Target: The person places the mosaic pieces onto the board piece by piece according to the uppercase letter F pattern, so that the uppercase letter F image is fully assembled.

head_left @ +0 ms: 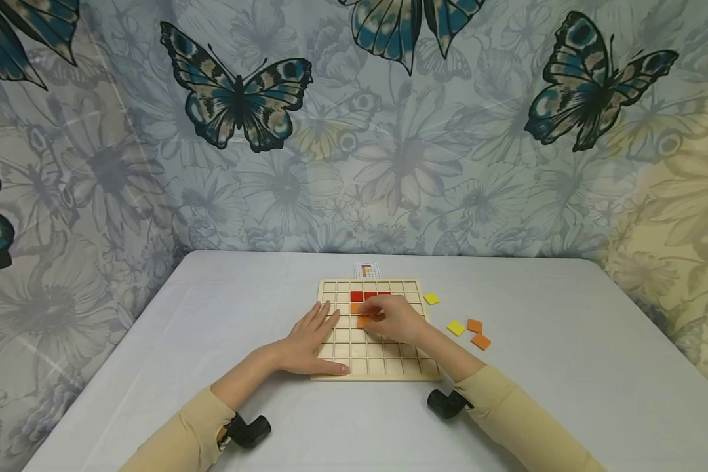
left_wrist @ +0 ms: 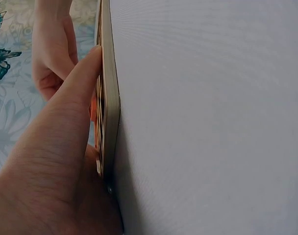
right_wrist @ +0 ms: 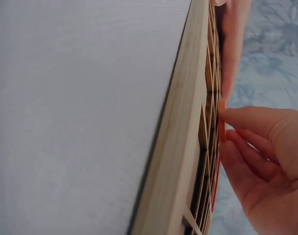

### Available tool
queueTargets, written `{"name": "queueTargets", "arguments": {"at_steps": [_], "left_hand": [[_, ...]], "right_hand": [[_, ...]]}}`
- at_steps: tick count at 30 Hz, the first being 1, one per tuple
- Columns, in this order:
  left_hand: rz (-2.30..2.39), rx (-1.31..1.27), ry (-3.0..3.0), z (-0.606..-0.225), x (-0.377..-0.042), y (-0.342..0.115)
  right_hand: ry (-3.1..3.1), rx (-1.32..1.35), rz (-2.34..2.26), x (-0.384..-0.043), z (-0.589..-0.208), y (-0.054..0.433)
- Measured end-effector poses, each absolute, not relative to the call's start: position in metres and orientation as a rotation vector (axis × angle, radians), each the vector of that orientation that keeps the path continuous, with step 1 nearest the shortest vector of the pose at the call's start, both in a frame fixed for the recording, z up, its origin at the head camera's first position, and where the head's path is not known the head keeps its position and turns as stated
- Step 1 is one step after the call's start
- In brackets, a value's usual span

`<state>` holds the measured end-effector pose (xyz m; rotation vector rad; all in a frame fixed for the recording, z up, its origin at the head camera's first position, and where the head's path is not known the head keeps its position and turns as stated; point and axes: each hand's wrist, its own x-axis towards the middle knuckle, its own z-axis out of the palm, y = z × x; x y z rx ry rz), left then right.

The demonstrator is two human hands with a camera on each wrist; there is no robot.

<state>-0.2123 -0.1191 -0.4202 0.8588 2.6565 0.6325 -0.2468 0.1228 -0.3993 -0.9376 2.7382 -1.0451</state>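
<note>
Beige fabric sleeves [head_left: 177,429] lie nearest, at eight and four o'clock from the board's centre, each bearing a black wrist camera [head_left: 250,432]. Watching remotely, I see the left hand [head_left: 308,345] at nine o'clock, fingers straight and spread, thumb on the near edge of a pale wooden gridded board [head_left: 389,372]. The right hand [head_left: 398,320] reaches in from four o'clock, thumb and fingers pinching a thin square orange tile [head_left: 362,322] toward eleven.

I judge the step to be seating that tile in a cell. I would brace the board with the left hand, square the tile to the ridges, and release it only once flat, without nudging its neighbours. It looks flat, bright and plain; fingers hide part, so I cannot tell whether it is fully down.

At three o'clock lie two loose orange tiles [head_left: 480,341] and a square yellow tile [head_left: 456,328]; another yellow tile [head_left: 431,298] sits at two. Beyond the pinched tile, a flat orange neighbour [head_left: 355,308] borders square red tiles [head_left: 356,296]. Past the board, at twelve, lies a small printed card [head_left: 366,270], then a blue-grey butterfly-patterned wall [head_left: 330,190].
</note>
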Motion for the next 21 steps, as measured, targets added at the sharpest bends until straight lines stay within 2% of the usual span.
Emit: {"name": "queueTargets", "arguments": {"at_steps": [21], "left_hand": [[0.647, 0.845, 2.651, -0.4187, -0.2111, -0.1185]], "right_hand": [[2.744, -1.063, -1.023, -0.2495, -0.3994, 0.1149]]}}
